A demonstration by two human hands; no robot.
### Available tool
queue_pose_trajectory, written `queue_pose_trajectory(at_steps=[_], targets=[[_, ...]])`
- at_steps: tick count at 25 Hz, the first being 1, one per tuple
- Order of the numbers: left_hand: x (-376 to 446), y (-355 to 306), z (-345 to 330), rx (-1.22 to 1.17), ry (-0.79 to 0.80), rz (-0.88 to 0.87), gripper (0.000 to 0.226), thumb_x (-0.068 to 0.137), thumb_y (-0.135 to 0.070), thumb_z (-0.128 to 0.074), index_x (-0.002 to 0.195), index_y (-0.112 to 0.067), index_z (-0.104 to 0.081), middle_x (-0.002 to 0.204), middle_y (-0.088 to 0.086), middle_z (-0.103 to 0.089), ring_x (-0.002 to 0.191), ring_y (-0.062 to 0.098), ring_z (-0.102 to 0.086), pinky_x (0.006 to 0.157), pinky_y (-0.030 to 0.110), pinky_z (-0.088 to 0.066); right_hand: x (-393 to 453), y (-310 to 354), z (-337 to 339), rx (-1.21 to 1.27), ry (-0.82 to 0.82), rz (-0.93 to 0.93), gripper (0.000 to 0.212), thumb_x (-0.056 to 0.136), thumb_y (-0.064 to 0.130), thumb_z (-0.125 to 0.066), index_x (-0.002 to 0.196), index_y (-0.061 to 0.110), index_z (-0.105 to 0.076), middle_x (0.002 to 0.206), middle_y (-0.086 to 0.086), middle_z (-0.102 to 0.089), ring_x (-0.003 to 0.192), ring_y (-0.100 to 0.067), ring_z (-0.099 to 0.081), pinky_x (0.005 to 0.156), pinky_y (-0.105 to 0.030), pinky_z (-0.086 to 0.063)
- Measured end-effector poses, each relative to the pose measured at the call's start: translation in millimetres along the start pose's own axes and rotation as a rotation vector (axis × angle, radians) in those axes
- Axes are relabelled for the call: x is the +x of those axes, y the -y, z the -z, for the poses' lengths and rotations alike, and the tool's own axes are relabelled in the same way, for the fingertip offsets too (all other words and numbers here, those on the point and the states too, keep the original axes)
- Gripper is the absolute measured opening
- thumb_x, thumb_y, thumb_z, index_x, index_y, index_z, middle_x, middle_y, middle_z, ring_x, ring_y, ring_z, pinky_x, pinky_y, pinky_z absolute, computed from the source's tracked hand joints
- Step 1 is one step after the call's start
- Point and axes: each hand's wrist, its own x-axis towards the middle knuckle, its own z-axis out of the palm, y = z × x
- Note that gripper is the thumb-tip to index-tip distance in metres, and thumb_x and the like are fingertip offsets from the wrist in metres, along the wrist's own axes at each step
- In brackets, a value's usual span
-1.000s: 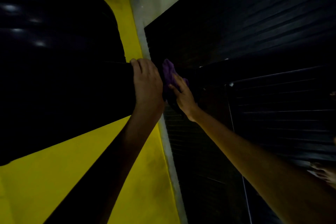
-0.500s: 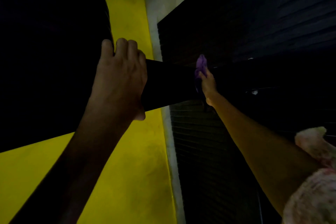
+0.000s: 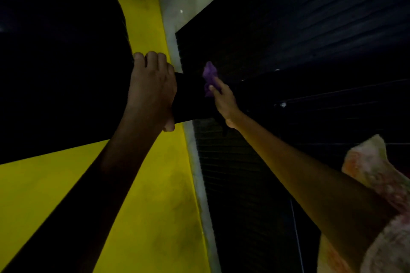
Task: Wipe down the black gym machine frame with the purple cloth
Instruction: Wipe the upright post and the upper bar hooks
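I look up along a black gym machine frame [image 3: 190, 99], a thick dark beam that crosses the middle of the view and widens into a large black mass at the left. My left hand [image 3: 150, 93] grips the beam, fingers curled over its top edge and thumb under it. Further along, to the right, my right hand [image 3: 224, 99] holds the bunched purple cloth [image 3: 209, 78] against the beam. The far part of the frame is lost in darkness.
A yellow wall [image 3: 142, 206] fills the lower left and a strip at the top. A pale pillar [image 3: 195, 173] runs up the middle. A black ribbed shutter [image 3: 310, 40] covers the right. A pale patterned sleeve [image 3: 377, 217] shows at the lower right.
My left hand slid back along the beam towards me and took a full grip. My right hand with the cloth moved further out along the frame, and the view swung.
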Motion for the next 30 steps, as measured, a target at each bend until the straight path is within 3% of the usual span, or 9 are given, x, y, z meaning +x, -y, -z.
queue_pose_trajectory(at_steps=[3, 5, 8, 11, 15, 17, 20, 26, 30], targets=[[-7, -1, 1, -0.129, -0.029, 0.013, 0.101, 0.068, -0.065, -0.068, 0.132, 0.002, -0.028, 0.129, 0.018, -0.04, 0.121, 0.031, -0.039, 0.109, 0.038, -0.026, -58, 51, -9, 0.084, 0.155, 0.014, 0.041, 0.102, 0.016, -0.039, 0.143, 0.017, -0.037, 0.129, -0.003, -0.053, 0.114, -0.01, -0.055, 0.09, -0.021, -0.05], [-12, -5, -2, -0.414, -0.062, -0.043, 0.094, 0.072, -0.061, -0.068, 0.133, 0.0, -0.033, 0.132, 0.019, -0.044, 0.124, 0.032, -0.04, 0.11, 0.039, -0.024, -95, 87, -9, 0.142, 0.166, -0.048, 0.042, 0.103, 0.02, -0.036, 0.145, 0.022, -0.035, 0.119, 0.005, -0.056, 0.102, -0.005, -0.056, 0.077, -0.019, -0.051], [-35, -9, 7, -1.42, 0.047, -0.132, 0.065, 0.072, -0.044, -0.077, 0.124, -0.014, -0.053, 0.117, -0.002, -0.059, 0.108, 0.016, -0.053, 0.088, 0.028, -0.043, -141, 127, -7, 0.165, 0.001, -0.123, 0.042, 0.102, 0.033, -0.036, 0.144, 0.028, -0.036, 0.132, -0.001, -0.051, 0.11, -0.014, -0.051, 0.081, -0.027, -0.046], [-82, -23, 18, -2.284, 0.311, -0.193, 0.069, 0.079, -0.018, -0.075, 0.139, -0.021, -0.042, 0.12, -0.012, -0.053, 0.107, 0.003, -0.05, 0.081, 0.01, -0.042, -184, 155, -16, 0.062, 0.002, -0.142, 0.055, 0.099, 0.055, -0.025, 0.142, 0.023, -0.04, 0.134, -0.002, -0.052, 0.122, -0.018, -0.048, 0.084, -0.026, -0.045], [-143, -43, 19, -2.859, 0.243, 0.1, 0.035, 0.082, -0.02, -0.071, 0.113, -0.028, -0.057, 0.113, -0.004, -0.064, 0.112, 0.018, -0.058, 0.099, 0.038, -0.045, -246, 186, -35, -0.121, 0.08, -0.16, 0.064, 0.098, 0.058, -0.011, 0.146, 0.021, -0.032, 0.134, 0.006, -0.045, 0.125, -0.013, -0.042, 0.102, -0.028, -0.034], [-177, -48, 24, -3.044, 0.218, 0.293, 0.023, 0.087, -0.012, -0.063, 0.109, -0.02, -0.061, 0.108, 0.002, -0.066, 0.105, 0.021, -0.061, 0.09, 0.036, -0.049, -284, 197, -46, -0.297, 0.054, -0.156, 0.058, 0.1, 0.052, -0.02, 0.147, 0.019, -0.028, 0.137, 0.007, -0.039, 0.128, -0.014, -0.039, 0.106, -0.028, -0.028], [-222, -46, 34, -3.222, 0.243, 0.328, 0.019, 0.093, -0.016, -0.053, 0.108, -0.009, -0.063, 0.109, 0.01, -0.065, 0.101, 0.025, -0.06, 0.073, 0.032, -0.05, -328, 210, -49, -0.503, -0.115, -0.122, 0.056, 0.097, 0.031, -0.051, 0.145, 0.013, -0.028, 0.137, -0.012, -0.047, 0.12, -0.027, -0.05, 0.1, -0.038, -0.044], [-307, -3, 62, -3.339, 0.288, -0.171, 0.035, 0.096, -0.04, -0.045, 0.11, -0.016, -0.066, 0.107, 0.011, -0.069, 0.096, 0.025, -0.063, 0.075, 0.033, -0.05, -466, 269, -58, -0.502, -0.353, -0.115, 0.045, 0.079, 0.028, -0.075, 0.114, 0.003, -0.063, 0.108, -0.011, -0.068, 0.091, -0.022, -0.065, 0.077, -0.031, -0.054], [-342, 22, 88, -3.248, 0.128, -0.226, 0.036, 0.099, -0.041, -0.044, 0.118, -0.016, -0.061, 0.12, 0.013, -0.063, 0.097, 0.027, -0.062, 0.078, 0.033, -0.05, -545, 292, -67, -0.44, -0.356, 0.072, 0.024, 0.085, 0.021, -0.069, 0.106, 0.011, -0.063, 0.101, -0.008, -0.068, 0.086, -0.019, -0.066, 0.074, -0.029, -0.055]])
